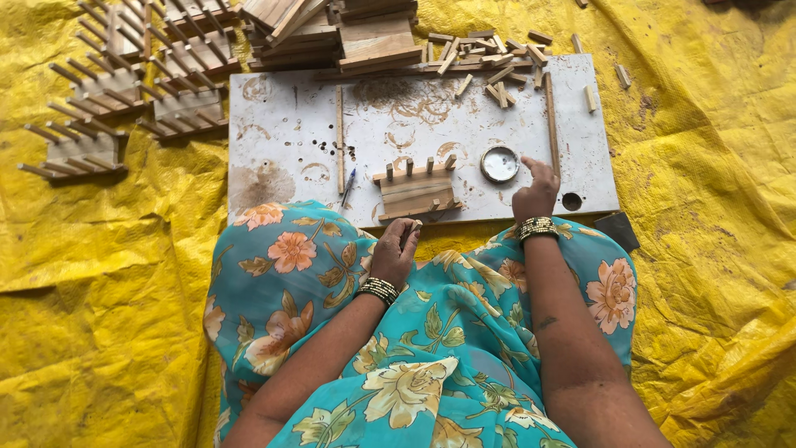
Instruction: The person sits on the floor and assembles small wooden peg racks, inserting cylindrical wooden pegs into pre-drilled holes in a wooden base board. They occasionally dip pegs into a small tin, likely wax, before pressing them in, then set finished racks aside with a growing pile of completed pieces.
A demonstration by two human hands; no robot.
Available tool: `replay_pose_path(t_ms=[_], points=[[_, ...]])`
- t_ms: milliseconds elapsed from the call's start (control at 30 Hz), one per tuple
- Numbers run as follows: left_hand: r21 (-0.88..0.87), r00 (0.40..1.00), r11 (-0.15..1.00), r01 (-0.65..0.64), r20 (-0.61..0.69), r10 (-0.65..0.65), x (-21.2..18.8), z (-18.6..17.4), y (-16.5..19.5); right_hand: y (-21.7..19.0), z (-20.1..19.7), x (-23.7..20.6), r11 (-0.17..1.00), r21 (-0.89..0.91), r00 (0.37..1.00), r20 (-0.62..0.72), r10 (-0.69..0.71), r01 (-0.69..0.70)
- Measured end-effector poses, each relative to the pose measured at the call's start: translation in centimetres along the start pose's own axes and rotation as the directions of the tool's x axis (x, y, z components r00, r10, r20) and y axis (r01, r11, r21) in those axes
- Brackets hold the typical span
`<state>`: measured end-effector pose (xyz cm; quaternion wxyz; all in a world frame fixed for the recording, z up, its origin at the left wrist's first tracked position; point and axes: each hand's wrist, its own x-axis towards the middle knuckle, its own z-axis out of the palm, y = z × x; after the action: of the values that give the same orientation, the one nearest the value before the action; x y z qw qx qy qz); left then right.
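- Seated on a yellow tarpaulin [108,332], a person in a turquoise floral garment works at a white board [282,133] laid flat ahead of the knees as a low work surface.
- Left hand [394,249] rests on the lap at the board's near edge, fingers curled shut around a small wooden peg [414,224], kept close to the piece being built.
- Right hand [535,192] lies on the board with forefinger extended and the other fingers loosely folded, gripping nothing, its tip just beside a small round tin [500,163] that looks to hold a pale paste.
- Between the hands sits a wooden block with upright pegs [417,191], within reach of both.
- Loose pegs [497,62] and stacked wood pieces [332,33] crowd the board's far edge; finished peg racks [124,99] lie to the far left.
- Two long thin sticks [339,137] [550,120] and a blue pen [348,187] flank the block; nothing blocks the hands.
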<state>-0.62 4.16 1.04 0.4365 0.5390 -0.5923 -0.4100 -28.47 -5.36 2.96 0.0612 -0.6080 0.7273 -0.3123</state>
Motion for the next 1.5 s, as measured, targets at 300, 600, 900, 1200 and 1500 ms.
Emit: replay_pose_path(t_ms=[300,600,900,1200,1500], points=[[0.029,1.0,0.999,0.031,0.004,-0.031,0.2,0.3,-0.3,-1.8,1.4,0.9,0.927,-0.314,0.91,0.285,0.3,-0.207],[-0.06,0.995,0.995,0.079,0.071,-0.075,0.8,0.7,-0.7,-2.9,2.5,1.9,0.885,-0.451,0.909,0.308,0.279,-0.119],[-0.041,0.998,0.998,-0.056,0.024,0.057,1.1,0.4,0.0,-1.4,2.0,2.3,0.977,-0.025,0.972,0.091,0.215,-0.214],[-0.088,0.999,0.996,0.019,0.045,-0.015,1.0,0.1,0.0,0.6,-1.2,2.4,-0.047,0.798,0.752,0.583,0.307,-0.6],[-0.503,0.996,0.86,0.083,0.07,-0.055,1.4,1.2,-3.0,-6.0,-3.5,-5.5,0.322,0.763,0.804,0.594,-0.009,-0.56]])
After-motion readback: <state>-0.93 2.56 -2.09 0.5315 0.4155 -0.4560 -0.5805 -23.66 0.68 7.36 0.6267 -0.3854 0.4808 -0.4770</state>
